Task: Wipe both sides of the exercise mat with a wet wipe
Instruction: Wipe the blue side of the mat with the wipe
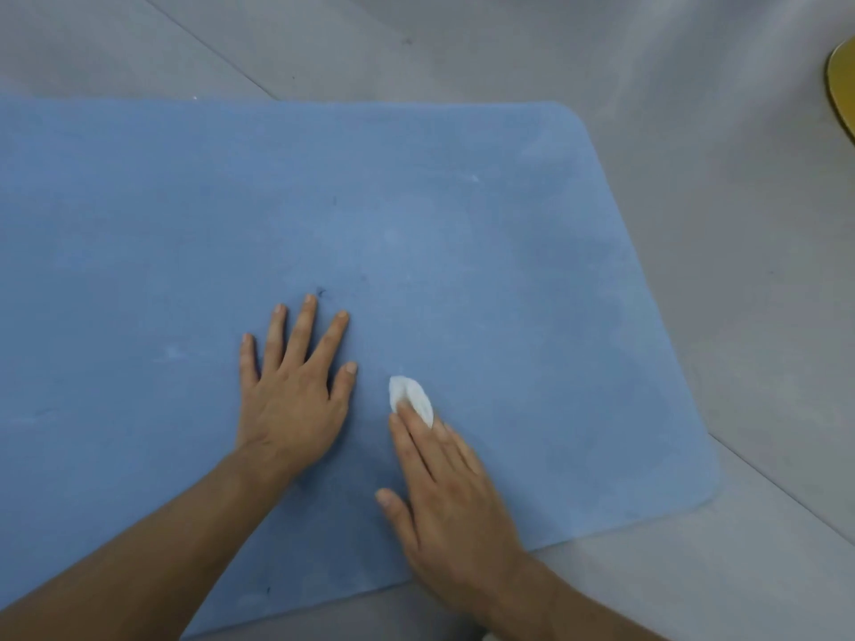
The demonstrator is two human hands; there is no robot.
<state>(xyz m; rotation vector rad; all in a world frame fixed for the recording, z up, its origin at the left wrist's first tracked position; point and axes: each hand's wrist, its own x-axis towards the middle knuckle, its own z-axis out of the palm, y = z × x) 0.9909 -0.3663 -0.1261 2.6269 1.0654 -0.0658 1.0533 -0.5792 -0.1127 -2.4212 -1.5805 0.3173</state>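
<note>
Head view, the only one. Blue exercise mat (416, 215) lies flat on a grey floor (694, 233), one rounded end at the right, the other running out of frame to the left. The upward face shows pale scuffs and a few small dark specks.

Left hand (291, 395) is flat on the mat, palm down, fingers spread and straight, gripping nothing. It looks like a brace. Right hand (451, 492) is just beside it and apart from it, also on the mat near the front edge. Its fingers are straight and laid over a small white wet wipe (412, 396), pressing it to the surface. The wipe's front end pokes out past the fingertips. The right hand is a bit blurred, so I can't tell whether the thumb touches the wipe; it seems to sit clear, out to the side.

A yellow curved object (843, 94) is cut by the right edge, well apart from the mat. I can't tell what it is.

Step in hand, as I judge it: wiping the upward face, early to mid task, no flip yet.

To do it well:
- Press through flat fingers so the wipe does not bunch or slip out.
- Work in overlapping strokes toward the rounded end and the far edge.
- Lean on the left hand so the mat does not creep on the floor.
- Cover the specks and scuffs, then turn the mat for the other face.
</note>
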